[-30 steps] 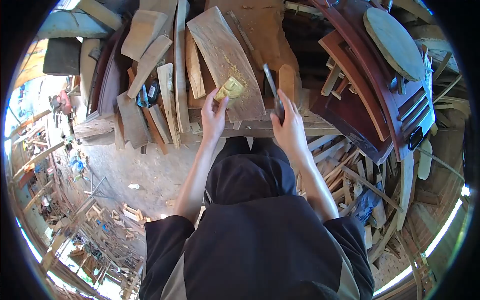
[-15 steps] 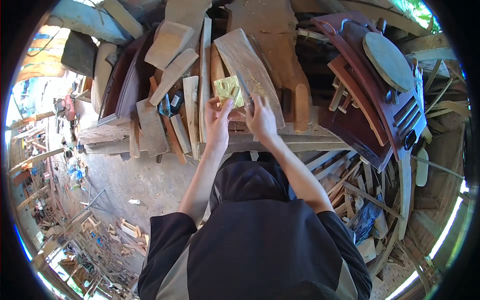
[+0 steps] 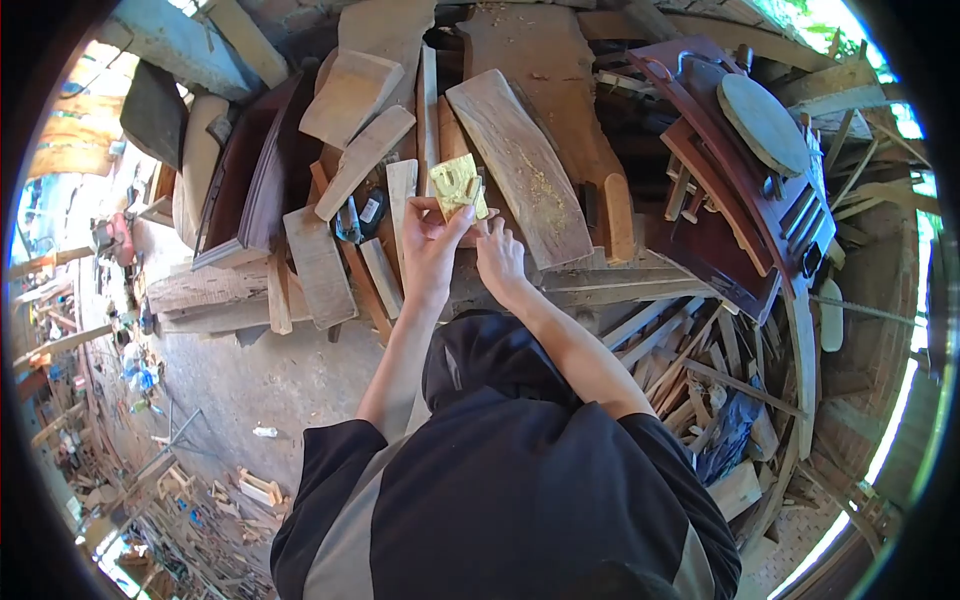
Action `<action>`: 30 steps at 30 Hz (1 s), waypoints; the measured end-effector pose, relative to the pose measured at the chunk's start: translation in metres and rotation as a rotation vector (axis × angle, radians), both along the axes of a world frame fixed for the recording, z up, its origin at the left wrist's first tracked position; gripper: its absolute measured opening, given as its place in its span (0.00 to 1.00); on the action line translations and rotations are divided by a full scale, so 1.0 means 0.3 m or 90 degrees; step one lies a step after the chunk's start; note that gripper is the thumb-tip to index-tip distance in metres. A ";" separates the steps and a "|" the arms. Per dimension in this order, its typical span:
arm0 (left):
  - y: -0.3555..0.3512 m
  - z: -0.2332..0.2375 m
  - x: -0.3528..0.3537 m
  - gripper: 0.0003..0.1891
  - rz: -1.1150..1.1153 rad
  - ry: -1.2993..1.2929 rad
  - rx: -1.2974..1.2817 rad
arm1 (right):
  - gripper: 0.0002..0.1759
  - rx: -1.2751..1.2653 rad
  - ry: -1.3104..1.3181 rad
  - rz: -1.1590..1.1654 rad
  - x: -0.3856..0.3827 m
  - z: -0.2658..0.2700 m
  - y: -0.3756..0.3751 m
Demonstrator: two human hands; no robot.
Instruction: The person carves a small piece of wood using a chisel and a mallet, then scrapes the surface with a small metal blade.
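A small yellow block (image 3: pixel 453 180), apparently wood with a carved pattern on its face, is gripped between the thumb and fingers of my left hand (image 3: pixel 432 255). My right hand (image 3: pixel 503 265) is close by the lower right edge of the block, its fingers curled together. Whatever those fingers hold is hidden, as no blade shows now. Behind the hands, a thick board (image 3: pixel 525 170) lies slanted with yellow shavings scattered over it.
Wooden offcuts (image 3: pixel 352 95) are heaped on the bench to the left, near a small dark bottle (image 3: pixel 372 208). Dark red furniture parts (image 3: pixel 705 230) lean at the right, under a round wooden disc (image 3: pixel 763 125). Scrap wood (image 3: pixel 690 365) is piled below them.
The thin-bladed tool seen in my right hand earlier is out of sight. My right hand has drawn slightly down and left, and the yellow block is tilted differently. The view has shifted a little.
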State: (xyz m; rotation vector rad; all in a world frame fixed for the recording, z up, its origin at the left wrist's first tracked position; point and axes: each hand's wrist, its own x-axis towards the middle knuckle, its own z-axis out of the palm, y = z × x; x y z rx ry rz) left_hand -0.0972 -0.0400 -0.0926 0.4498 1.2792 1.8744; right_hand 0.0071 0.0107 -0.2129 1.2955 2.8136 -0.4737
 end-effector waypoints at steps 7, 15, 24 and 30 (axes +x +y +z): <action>0.028 0.007 -0.013 0.17 -0.051 -0.047 0.028 | 0.31 0.073 -0.031 -0.040 0.002 0.017 0.003; 0.043 0.010 -0.021 0.16 -0.075 -0.098 0.054 | 0.15 0.010 0.161 -0.018 0.070 0.074 0.091; 0.032 0.082 0.004 0.24 -0.063 0.021 0.027 | 0.15 0.103 0.090 -0.329 0.211 0.092 0.408; 0.033 0.087 0.014 0.23 -0.077 0.030 0.031 | 0.17 -0.101 -0.044 -0.412 0.236 0.069 0.515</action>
